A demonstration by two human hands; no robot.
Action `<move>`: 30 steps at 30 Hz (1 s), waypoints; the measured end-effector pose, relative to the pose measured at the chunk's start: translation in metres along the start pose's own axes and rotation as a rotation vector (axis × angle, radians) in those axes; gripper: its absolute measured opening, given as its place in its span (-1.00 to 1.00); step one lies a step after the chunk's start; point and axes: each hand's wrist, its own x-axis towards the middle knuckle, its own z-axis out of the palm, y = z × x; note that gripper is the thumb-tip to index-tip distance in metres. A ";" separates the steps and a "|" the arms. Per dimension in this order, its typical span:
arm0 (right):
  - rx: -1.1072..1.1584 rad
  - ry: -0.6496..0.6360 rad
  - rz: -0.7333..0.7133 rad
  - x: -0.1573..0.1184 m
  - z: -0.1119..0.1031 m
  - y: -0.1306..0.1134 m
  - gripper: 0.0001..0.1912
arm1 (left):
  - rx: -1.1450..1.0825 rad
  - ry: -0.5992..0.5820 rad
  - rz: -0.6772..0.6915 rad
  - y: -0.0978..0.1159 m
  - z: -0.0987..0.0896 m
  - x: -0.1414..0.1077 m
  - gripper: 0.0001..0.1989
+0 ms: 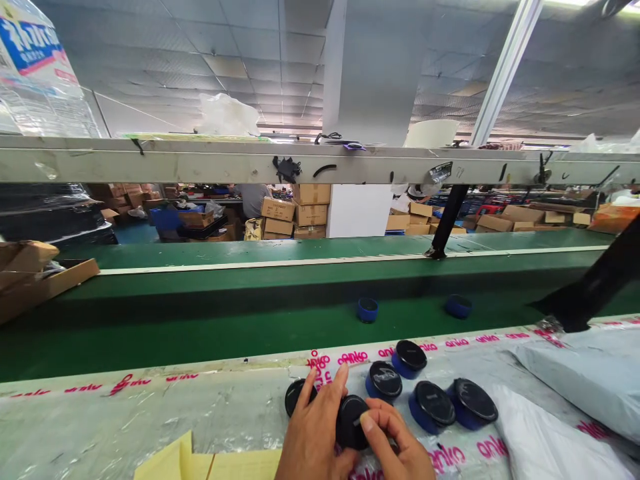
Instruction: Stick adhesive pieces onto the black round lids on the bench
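Round black disc-shaped lid (350, 421) sits at bottom centre of the view, held between both hands just above the plastic-covered work surface (200, 413). Left hand (313, 437) is curled round its left side, fingers spread over the rim, index and middle pointing up. Right hand (395, 443) pinches the right edge, thumb tip pressed on the top face, other fingers folded beneath; the underside of the lid is hidden.

Another round black lid (295, 395) lies just behind the left fingers, partly covered by them. To the right, four round blue containers with black tops (433, 405) sit in a loose cluster on the clear plastic sheet printed with pink "anko" lettering. Yellow paper sheets (210, 463) lie at the lower left edge. White plastic bags (585, 380) are piled at the right.

Beyond the bench runs a green conveyor belt (225, 320) with two small blue round cups (367, 309) well apart on it. Open brown cardboard box (35, 273) at far left. Stacked cardboard cartons (300, 217) in the background, under a grey metal rail (200, 163).
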 end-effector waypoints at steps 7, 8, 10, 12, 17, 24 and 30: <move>-0.007 -0.011 -0.028 0.000 0.000 -0.002 -0.45 | 0.039 -0.051 -0.001 0.004 -0.006 0.001 0.12; -0.003 -0.007 -0.030 0.000 0.000 -0.002 -0.46 | 0.050 -0.044 0.011 0.005 -0.006 0.001 0.14; 0.007 -0.004 -0.028 0.000 0.001 -0.001 -0.47 | 0.071 -0.035 0.028 0.005 -0.005 0.001 0.15; 0.013 -0.004 -0.024 -0.001 0.001 0.000 -0.47 | 0.088 -0.038 0.039 0.006 -0.006 0.001 0.14; 0.006 0.005 -0.021 -0.002 0.002 0.003 -0.46 | 0.108 -0.041 0.057 0.008 -0.007 0.001 0.14; -0.030 0.019 -0.057 -0.004 0.003 0.004 -0.51 | 0.113 -0.037 0.059 0.010 -0.009 0.000 0.11; -0.105 0.065 -0.102 -0.006 0.005 0.004 -0.53 | 0.091 -0.054 0.049 0.010 -0.009 0.001 0.14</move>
